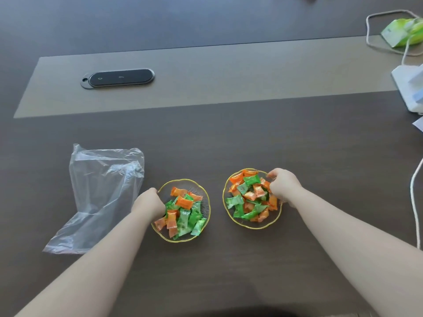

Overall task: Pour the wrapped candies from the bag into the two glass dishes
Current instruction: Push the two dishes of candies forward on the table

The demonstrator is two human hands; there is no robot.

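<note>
Two gold-rimmed glass dishes stand side by side on the dark table. The left dish [202, 191] and the right dish [225, 210] each hold several orange and green wrapped candies [183, 211]. My left hand [148, 203] grips the left dish at its left rim. The right rim of the right dish is held by my right hand [283, 185]. A clear plastic bag [100, 197] lies flat and see-through to the left of the dishes, with nothing visible inside it.
A black oval socket panel [117, 78] is set into a lighter strip across the table. At the right edge lie a white cord [412, 197], white papers [409, 88] and a green packet [400, 33].
</note>
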